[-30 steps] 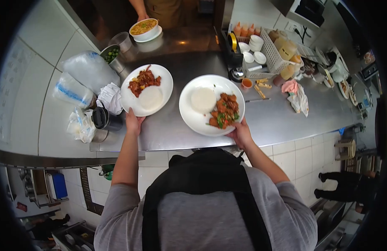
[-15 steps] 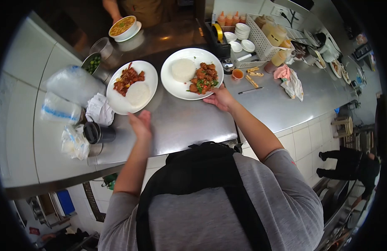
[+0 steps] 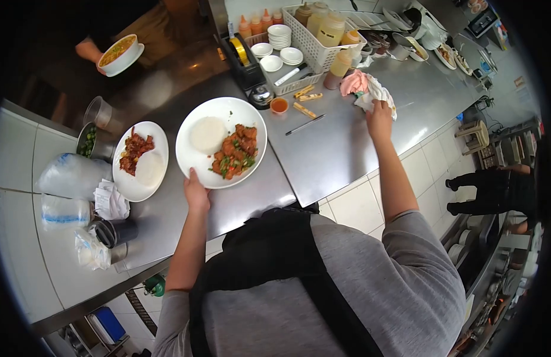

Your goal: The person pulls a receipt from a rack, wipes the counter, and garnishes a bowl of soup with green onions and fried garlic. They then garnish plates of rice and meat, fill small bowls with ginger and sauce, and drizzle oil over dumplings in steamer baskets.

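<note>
White, soft, crumpled cloth [image 3: 378, 90] lies beside a pink one [image 3: 354, 83], far right of the plate on smooth steel [image 3: 341, 160]. My right hand [image 3: 379, 121] is nearer, fingertips touching it, grip unclear; my left hand [image 3: 196, 193] pinches the near rim of the round, glossy white plate [image 3: 219, 107] bearing domed rice [image 3: 208, 134].

"What did the plate [image 3: 228, 106] hide?"

"Most fingers of the left hand [image 3: 197, 194], beneath it."

"And the right hand [image 3: 379, 119]?"

"Its grip on the white cloth [image 3: 381, 93] was too small to make out."

"The co-worker [image 3: 123, 18]?"

"The top edge cut off the head. Dark shadow obscured the clothes."
</note>
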Tool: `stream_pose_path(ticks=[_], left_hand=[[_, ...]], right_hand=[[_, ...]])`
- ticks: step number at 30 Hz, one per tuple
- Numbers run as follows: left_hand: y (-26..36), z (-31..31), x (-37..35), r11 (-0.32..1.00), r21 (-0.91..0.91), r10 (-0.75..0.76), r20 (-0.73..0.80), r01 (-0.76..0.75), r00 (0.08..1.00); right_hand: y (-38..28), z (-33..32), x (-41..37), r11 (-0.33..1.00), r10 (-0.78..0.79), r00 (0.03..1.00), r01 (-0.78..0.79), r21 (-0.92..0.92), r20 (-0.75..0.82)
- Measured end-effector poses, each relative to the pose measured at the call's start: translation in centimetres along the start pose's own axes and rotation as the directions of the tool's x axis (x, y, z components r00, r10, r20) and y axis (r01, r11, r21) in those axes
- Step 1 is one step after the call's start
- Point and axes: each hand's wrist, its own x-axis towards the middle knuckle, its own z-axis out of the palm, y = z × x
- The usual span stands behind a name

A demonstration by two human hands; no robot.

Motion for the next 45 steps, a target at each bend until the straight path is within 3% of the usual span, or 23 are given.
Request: stream_pose_path(ticks=[3, 4, 6, 8, 10, 11, 13, 14, 17, 19, 21, 22, 23, 25, 29, 32, 36, 38, 39, 40, 42, 43, 45], left_hand=[[1.0, 0.8, -3.8, 1.000, 0.018, 0.017, 0.017, -0.017, 1.000], [1.2, 1.5, -4.6, 1.000, 0.018, 0.011, 0.003, -0.011, 1.000], [1.0, 2.5, -5.7, 0.997, 0.077, 0.013, 0.068, -0.018, 0.998], [0.6, 4.9, -7.0, 0.991, 0.130, 0.017, 0.079, -0.027, 0.997], [0.0, 8.0, -8.1, 0.982, 0.189, -0.017, 0.168, -0.016, 0.986], [-0.8, 9.5, -8.3, 0.970, 0.238, 0.003, 0.205, -0.053, 0.979], [-1.8, 12.9, -9.6, 0.963, 0.263, -0.014, 0.256, -0.055, 0.967], [-2.3, 14.4, -10.0, 0.958, 0.276, -0.011, 0.297, -0.075, 0.955], [-5.1, 16.8, -10.0, 0.941, 0.327, -0.034, 0.350, -0.088, 0.936], [-6.3, 18.5, -10.2, 0.926, 0.362, -0.041, 0.384, -0.109, 0.922], [-6.8, 19.8, -10.6, 0.921, 0.373, -0.052, 0.402, -0.112, 0.914], [-6.9, 20.4, -10.8, 0.917, 0.383, -0.058, 0.415, -0.116, 0.908], [-7.1, 20.5, -10.8, 0.921, 0.367, -0.049, 0.436, -0.128, 0.899], [-7.7, 21.1, -10.8, 0.921, 0.368, -0.043, 0.429, -0.131, 0.902], [-8.1, 21.4, -10.3, 0.910, 0.390, -0.024, 0.391, -0.142, 0.920], [-8.6, 21.1, -10.1, 0.917, 0.367, -0.002, 0.393, -0.155, 0.919], [-8.8, 21.3, -10.0, 0.919, 0.364, 0.005, 0.378, -0.154, 0.926], [-9.7, 20.6, -9.4, 0.890, 0.404, 0.036, 0.395, -0.209, 0.918], [-9.7, 20.6, -9.3, 0.894, 0.399, 0.034, 0.388, -0.201, 0.921], [-9.8, 20.7, -9.2, 0.898, 0.388, 0.043, 0.393, -0.209, 0.918], [-10.1, 20.7, -9.1, 0.902, 0.375, 0.053, 0.393, -0.213, 0.918], [-10.2, 20.7, -9.0, 0.893, 0.387, 0.070, 0.384, -0.229, 0.921], [-10.5, 20.4, -9.0, 0.882, 0.392, 0.105, 0.377, -0.261, 0.920]], right_hand=[[4.5, -1.5, 0.1, 0.981, -0.186, 0.948, 0.196, -0.013, 0.259], [5.9, -1.5, 0.7, 0.979, -0.195, 0.943, 0.204, -0.005, 0.268], [8.6, -1.5, 1.9, 0.946, -0.027, 0.997, 0.004, 0.324, 0.066], [11.9, -1.4, 4.1, 0.560, 0.219, 0.952, -0.302, 0.771, 0.213], [11.4, -5.2, 7.2, -0.225, 0.365, 0.720, -0.546, 0.807, 0.590], [12.3, -5.8, 8.1, -0.220, 0.378, 0.708, -0.556, 0.801, 0.596], [14.4, -6.2, 9.7, -0.465, 0.223, 0.701, -0.534, 0.706, 0.678], [15.0, -6.1, 10.1, -0.459, 0.238, 0.692, -0.538, 0.707, 0.682], [11.0, -7.6, 8.9, 0.304, 0.188, 0.741, -0.668, 0.679, 0.645], [7.1, -7.6, 6.3, 0.705, -0.052, 0.805, -0.389, 0.593, 0.590], [5.4, -4.2, 2.9, 0.839, -0.426, 0.757, 0.125, 0.530, 0.495], [4.5, -3.2, 1.8, 0.798, -0.596, 0.653, 0.412, 0.441, 0.468], [3.7, -3.0, 0.8, 0.798, -0.594, 0.662, 0.413, 0.438, 0.458], [3.0, -3.1, 0.0, 0.716, -0.686, 0.518, 0.603, 0.351, 0.510], [3.9, -3.7, -0.9, 0.652, -0.748, 0.492, 0.674, 0.349, 0.446], [5.0, -4.9, -1.2, 0.647, -0.750, 0.463, 0.660, 0.381, 0.473], [6.8, -9.0, 0.3, 0.656, -0.715, 0.265, 0.574, 0.490, 0.646], [7.9, -9.5, 0.4, 0.808, -0.584, 0.196, 0.055, 0.586, 0.788], [7.6, -9.3, 0.2, 0.818, -0.521, 0.363, -0.047, 0.573, 0.773], [7.0, -9.0, -0.1, 0.818, -0.524, 0.356, -0.040, 0.573, 0.774], [5.5, -8.9, -1.5, 0.874, -0.485, 0.631, 0.333, 0.352, 0.606], [5.6, -8.9, -2.3, 0.801, -0.595, 0.615, 0.507, 0.318, 0.518], [6.0, -9.9, -4.0, 0.794, -0.607, 0.572, 0.469, 0.387, 0.551]])
